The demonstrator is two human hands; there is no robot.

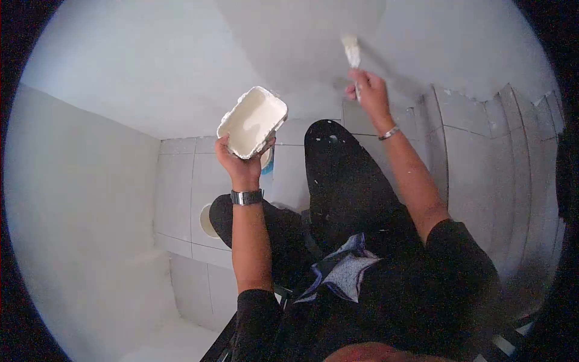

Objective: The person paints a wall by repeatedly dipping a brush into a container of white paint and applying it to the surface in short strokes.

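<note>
My left hand (235, 160) is wrapped around the lower end of a rectangular paint tray (227, 123), whose rim is thick with white paint. Pale paint covers the tray's bottom. Raised to the right, my right hand (369, 90) closes round the handle of a paintbrush (351, 53). The brush's white-coated bristles point up at the wall (301, 45), right at its surface. Around the brush the wall has a darker grey patch, with whiter areas on either side.
Tiled steps (476, 151) run along the right. Below the tray is a tiled floor (178, 181), with a round pale container (208, 222) beside my knee. Partly hidden behind my left hand is a blue-and-white container (267, 163). Another wall (78, 199) stands at left.
</note>
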